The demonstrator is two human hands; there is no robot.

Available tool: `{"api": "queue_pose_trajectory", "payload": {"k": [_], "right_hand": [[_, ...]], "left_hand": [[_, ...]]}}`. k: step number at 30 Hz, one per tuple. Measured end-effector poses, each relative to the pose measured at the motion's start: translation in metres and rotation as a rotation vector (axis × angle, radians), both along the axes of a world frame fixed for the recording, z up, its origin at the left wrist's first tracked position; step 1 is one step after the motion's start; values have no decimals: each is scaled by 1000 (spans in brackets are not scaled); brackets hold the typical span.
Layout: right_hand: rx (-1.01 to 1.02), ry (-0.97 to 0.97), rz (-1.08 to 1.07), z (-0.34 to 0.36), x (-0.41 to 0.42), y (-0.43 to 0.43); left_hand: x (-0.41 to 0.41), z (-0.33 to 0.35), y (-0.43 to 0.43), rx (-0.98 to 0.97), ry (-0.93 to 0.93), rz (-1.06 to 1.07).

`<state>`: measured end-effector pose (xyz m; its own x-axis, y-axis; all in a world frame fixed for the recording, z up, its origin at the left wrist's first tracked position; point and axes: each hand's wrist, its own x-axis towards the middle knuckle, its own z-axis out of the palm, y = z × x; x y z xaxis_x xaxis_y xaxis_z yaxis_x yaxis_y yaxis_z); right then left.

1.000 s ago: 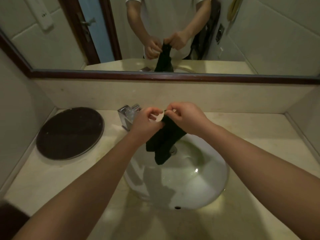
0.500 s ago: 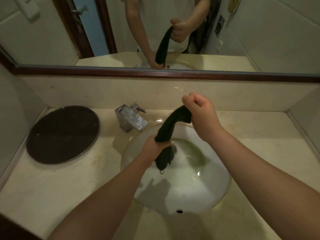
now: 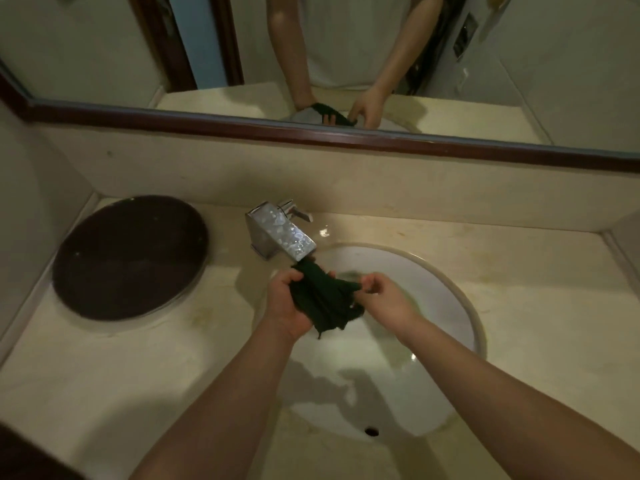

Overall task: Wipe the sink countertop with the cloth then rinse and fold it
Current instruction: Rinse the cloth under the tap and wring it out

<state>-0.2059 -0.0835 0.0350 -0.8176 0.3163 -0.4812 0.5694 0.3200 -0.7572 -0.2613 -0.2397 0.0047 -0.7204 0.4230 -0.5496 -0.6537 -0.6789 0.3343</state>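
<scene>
Dark cloth (image 3: 325,303), centre frame, bunched under tap (image 3: 280,235): left hand (image 3: 287,306) clutching, right hand (image 3: 381,299) pinching. Risk: drips wetting worktop (image 3: 519,271).

Sink bowl (image 3: 433,306) set into the counter (image 3: 104,375), right of centre, and the faucet (image 3: 277,233) stands on the counter at the bowl's back-left rim, spout reaching over it. Left of the faucet a round lid (image 3: 130,258) lies flat on the counter, near the left wall, with the mirror (image 3: 554,64) along the wall behind it all. Over the bowl, just in front of the spout, the cloth (image 3: 325,299) hangs bunched between the left hand (image 3: 287,306) and the right hand (image 3: 384,299), while the overflow hole (image 3: 371,431) sits in the bowl's near wall.
</scene>
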Motion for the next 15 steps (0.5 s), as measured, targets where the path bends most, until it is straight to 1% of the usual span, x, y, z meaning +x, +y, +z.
{"api": "queue_pose_trajectory", "payload": {"k": [2,4,6,9,11,15], "right_hand": [[73,64,-4,4,-18,-1],[27,138,-3,10,-44,-10],[-19,208,27,18,-75,-20],[38,264,81,23,-119,-36],[179,260,175,18,-138,-42],[620,318,404,12,-149,-46]], "left_hand": [[0,-15,-8,-33,-67,10],[-3,-24,-13,-32,-123,41],[-9,-26,-13,-27,-141,52],[-20,-27,-10,-25,-123,23],[-29,-26,-8,-6,-104,14],[-43,-25,-6,11,-25,-20]]}}
